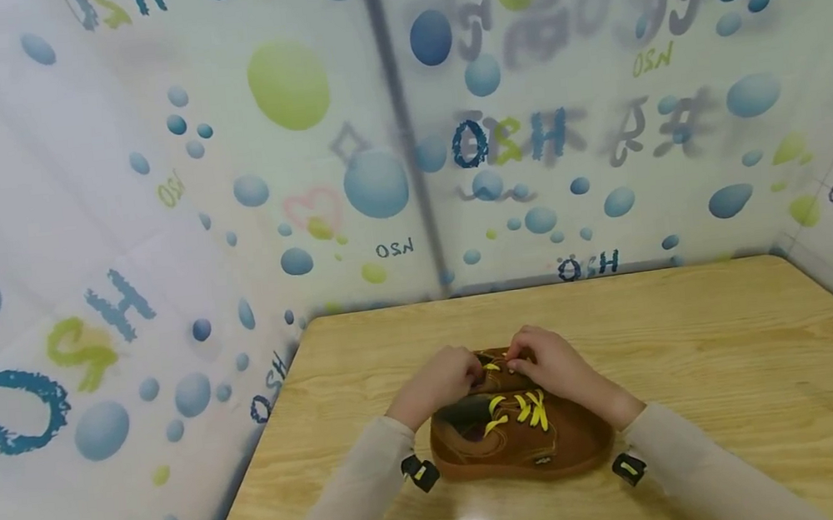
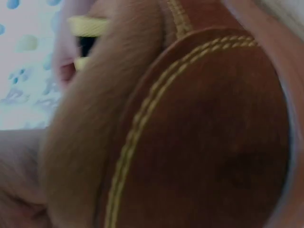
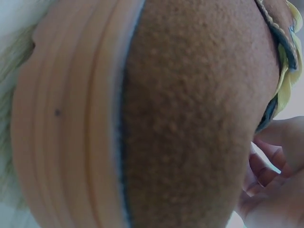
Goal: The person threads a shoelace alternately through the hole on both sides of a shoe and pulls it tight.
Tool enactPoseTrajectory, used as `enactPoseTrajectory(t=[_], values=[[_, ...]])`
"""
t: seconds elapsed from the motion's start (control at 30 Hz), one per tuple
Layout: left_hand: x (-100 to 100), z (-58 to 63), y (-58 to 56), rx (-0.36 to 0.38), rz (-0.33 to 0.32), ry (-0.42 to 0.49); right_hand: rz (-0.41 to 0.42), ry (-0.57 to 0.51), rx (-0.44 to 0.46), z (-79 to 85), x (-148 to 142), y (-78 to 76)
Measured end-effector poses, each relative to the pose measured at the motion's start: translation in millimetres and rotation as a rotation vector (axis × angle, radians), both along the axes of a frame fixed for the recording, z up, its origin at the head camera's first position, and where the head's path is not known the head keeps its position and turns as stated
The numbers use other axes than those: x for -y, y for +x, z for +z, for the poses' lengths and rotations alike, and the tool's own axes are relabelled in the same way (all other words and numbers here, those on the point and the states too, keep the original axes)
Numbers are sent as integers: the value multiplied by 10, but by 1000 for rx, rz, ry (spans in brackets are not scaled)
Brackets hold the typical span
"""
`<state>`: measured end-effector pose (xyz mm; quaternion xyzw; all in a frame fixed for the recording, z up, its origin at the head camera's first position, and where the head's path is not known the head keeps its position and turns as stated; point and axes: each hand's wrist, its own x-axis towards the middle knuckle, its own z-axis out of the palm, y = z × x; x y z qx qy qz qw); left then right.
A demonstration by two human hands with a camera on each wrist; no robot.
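Two brown shoes with yellow laces lie side by side, toes to the right in the head view. Both hands are at the far shoe (image 1: 502,381), whose yellow shoelace (image 1: 491,367) shows between them. On its left, my left hand (image 1: 452,374) has curled fingers at the lace near the shoe's opening. My right hand (image 1: 553,364) pinches the lace with thumb and forefinger from the toe side; its fingertips partly cover the lace. In front of both wrists sits the near shoe (image 1: 577,437), its laces loose on top. Its stitched heel (image 2: 204,133) and sole (image 3: 61,114) fill the wrist views.
The shoes rest on a light wooden table (image 1: 735,363) with a back edge beyond them. White curtains (image 1: 577,52) printed with blue and green spots surround it. Each sleeve carries a small black wrist camera (image 1: 420,472) close to the near shoe.
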<state>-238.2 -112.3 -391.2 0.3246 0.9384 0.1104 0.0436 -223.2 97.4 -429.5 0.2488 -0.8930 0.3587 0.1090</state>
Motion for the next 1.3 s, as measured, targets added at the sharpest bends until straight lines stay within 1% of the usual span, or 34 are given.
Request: enactPoseTrajectory(t=[0.07,0.13,0.17,0.23,0.3,0.33,0.37,0.4,0.47,0.53,0.57,0.63,0.73,0.8,0.83,0.87,0.97,1.07,1.17,1.23,1.3], values=[[-33,-14,-6,45,44,-21,12,-4,-5,6,13,2],[-49,22,3,70,76,-36,18,-12,-8,14,27,5],[-52,38,3,88,84,-49,18,-14,-9,18,33,6],[-47,58,-3,134,77,-64,17,-13,-15,26,43,7],[-41,80,9,174,78,-55,8,-14,-15,35,54,9],[-35,81,14,187,95,-42,7,-14,-17,39,58,9],[-30,76,21,202,131,-22,8,-15,-14,45,65,11],[-26,84,39,200,167,8,13,-13,-15,47,70,10],[-21,96,74,160,234,93,26,-12,-14,52,81,9],[-16,90,99,116,283,186,29,-8,-9,51,84,5],[-14,87,107,90,286,233,29,-5,-8,51,82,2],[-11,63,115,80,276,325,17,2,-3,53,71,-5],[-18,20,122,122,278,426,2,7,10,62,49,-11],[-38,3,134,133,287,461,0,12,15,69,39,-11],[-54,-8,137,127,289,456,1,12,18,71,38,-11],[-72,-17,145,107,295,431,2,9,20,74,39,-9],[-127,-67,154,15,315,331,7,1,30,71,53,0],[-168,-119,148,-47,362,260,8,-1,25,60,69,9],[-195,-140,136,-64,381,240,-1,12,-1,50,67,5],[-208,-144,121,-63,364,227,-8,21,-11,49,52,-16],[-214,-152,104,-54,327,220,-3,22,2,55,27,-51]])
